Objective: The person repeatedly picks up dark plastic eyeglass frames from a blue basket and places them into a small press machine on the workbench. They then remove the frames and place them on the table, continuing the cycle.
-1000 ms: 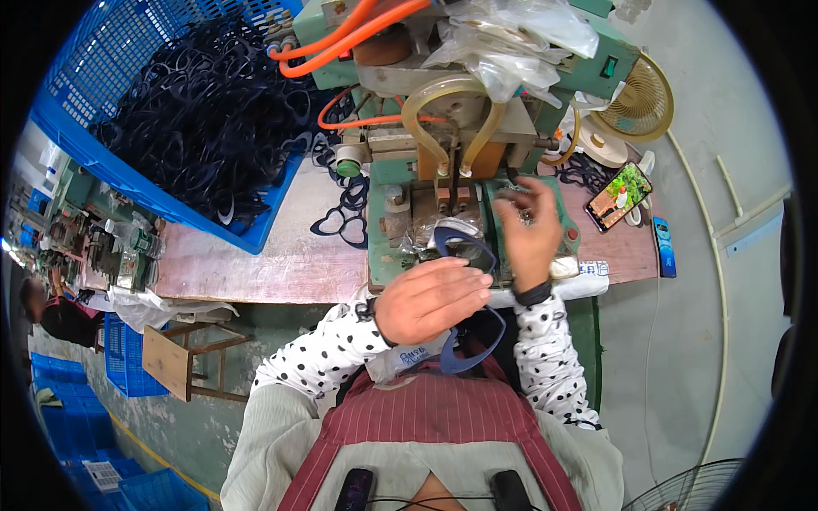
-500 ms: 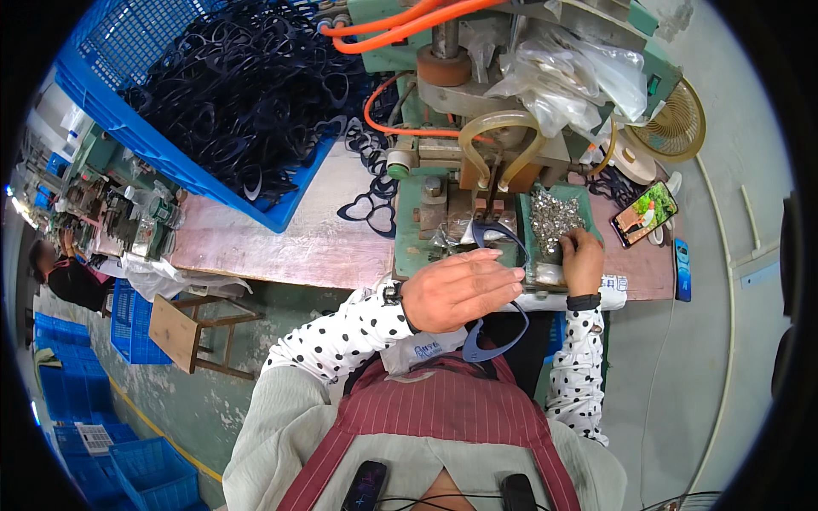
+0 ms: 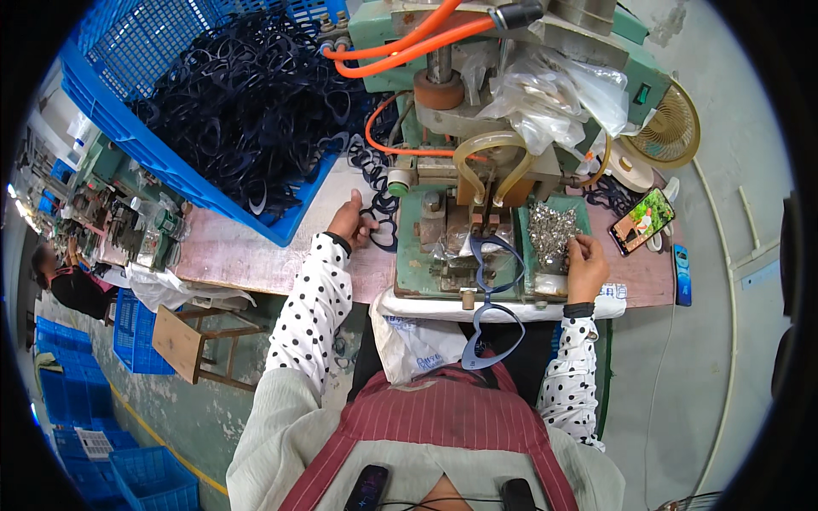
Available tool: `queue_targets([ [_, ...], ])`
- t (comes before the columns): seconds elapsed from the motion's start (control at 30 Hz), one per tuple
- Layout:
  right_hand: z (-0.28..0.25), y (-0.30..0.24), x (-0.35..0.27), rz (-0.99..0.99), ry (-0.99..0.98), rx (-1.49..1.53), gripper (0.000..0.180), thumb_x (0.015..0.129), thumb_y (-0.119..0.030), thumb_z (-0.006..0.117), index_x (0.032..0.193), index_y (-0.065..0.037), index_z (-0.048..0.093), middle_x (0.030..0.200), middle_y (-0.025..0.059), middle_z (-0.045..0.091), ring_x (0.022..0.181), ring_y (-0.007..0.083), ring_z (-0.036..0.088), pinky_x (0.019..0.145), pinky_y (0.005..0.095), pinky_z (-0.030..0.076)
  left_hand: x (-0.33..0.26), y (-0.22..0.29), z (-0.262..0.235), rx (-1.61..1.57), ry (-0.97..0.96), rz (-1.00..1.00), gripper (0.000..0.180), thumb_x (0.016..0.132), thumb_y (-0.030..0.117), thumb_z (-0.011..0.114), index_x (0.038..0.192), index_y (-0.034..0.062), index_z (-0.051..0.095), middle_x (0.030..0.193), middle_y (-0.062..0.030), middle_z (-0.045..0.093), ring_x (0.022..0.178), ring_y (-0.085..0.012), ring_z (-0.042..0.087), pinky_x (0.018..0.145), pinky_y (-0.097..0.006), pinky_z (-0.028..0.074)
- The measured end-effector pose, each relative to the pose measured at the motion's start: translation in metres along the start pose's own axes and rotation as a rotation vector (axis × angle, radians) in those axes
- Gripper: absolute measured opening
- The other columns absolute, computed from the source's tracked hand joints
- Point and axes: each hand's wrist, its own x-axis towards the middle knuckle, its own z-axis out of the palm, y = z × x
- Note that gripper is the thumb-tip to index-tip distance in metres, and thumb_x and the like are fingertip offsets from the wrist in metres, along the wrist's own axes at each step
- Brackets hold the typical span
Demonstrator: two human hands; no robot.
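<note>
L hand by dk frames on surface, thumb/fingers apart. R hand at sm. metal bits, can't tell grip. Blue frame nr. btwn.

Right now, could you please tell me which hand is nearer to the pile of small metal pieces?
Right. The right hand is at the near right edge of the metal pieces; the left hand is well to their left, beside the dark frames.

The sleeves are white with black polka dots, the apron maroon with pale pinstripes, the glasses frame blue.
</note>
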Motion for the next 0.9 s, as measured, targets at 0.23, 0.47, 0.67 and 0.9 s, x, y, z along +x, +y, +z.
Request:
queue_targets([
  [0.23, -0.002, 0.001, -0.003, -0.099, 0.045, -0.115, 0.012, 0.082, -0.009, 0.070, 0.093, -0.006, 0.073, 0.082, 0.0130, 0.069, 0.071, 0.0220, 0.066, 0.065, 0.0315, 0.051, 0.000, -0.003, -0.004, 0.124, -0.003, 0.023, 0.066, 0.094, 0.067, 0.033, 0.118, 0.0062, 0.046, 0.072, -0.0125, 0.062, 0.050, -0.0164, 0.053, 0.044, -0.026, 0.040],
  [0.47, 0.000, -0.009, -0.002, -0.188, -0.034, -0.041, 0.015, 0.081, -0.006, 0.068, 0.095, -0.006, 0.073, 0.088, 0.0119, 0.070, 0.080, 0.0229, 0.066, 0.072, 0.0315, 0.050, -0.065, 0.001, -0.010, -0.060, -0.114, 0.473, 0.022, 0.099, 0.017, 0.047, 0.119, 0.0108, 0.039, 0.077, -0.0111, 0.063, 0.044, -0.0115, 0.050, 0.038, -0.022, 0.036],
  [0.67, 0.007, -0.088, -0.018, -0.088, -0.283, 0.318, 0.016, 0.081, -0.002, 0.066, 0.095, -0.001, 0.073, 0.084, 0.0026, 0.068, 0.066, 0.0060, 0.053, 0.060, 0.0206, 0.041, -0.153, 0.006, 0.054, 0.332, 0.175, 1.064, 0.071, 0.096, 0.000, 0.044, 0.151, 0.0078, 0.000, 0.100, -0.0171, 0.066, 0.073, -0.0127, 0.061, 0.068, -0.024, 0.051],
  [0.9, 0.014, -0.151, -0.041, -0.113, -0.426, 0.401, 0.030, 0.074, -0.006, 0.073, 0.102, -0.003, 0.065, 0.081, 0.0028, 0.069, 0.066, 0.0065, 0.055, 0.059, 0.0220, 0.042, -0.196, -0.008, 0.117, 0.851, -0.140, 1.921, 0.045, 0.071, 0.005, 0.065, 0.116, 0.0073, 0.064, 0.100, -0.0056, 0.068, 0.091, -0.0215, 0.063, 0.094, -0.043, 0.044],
])
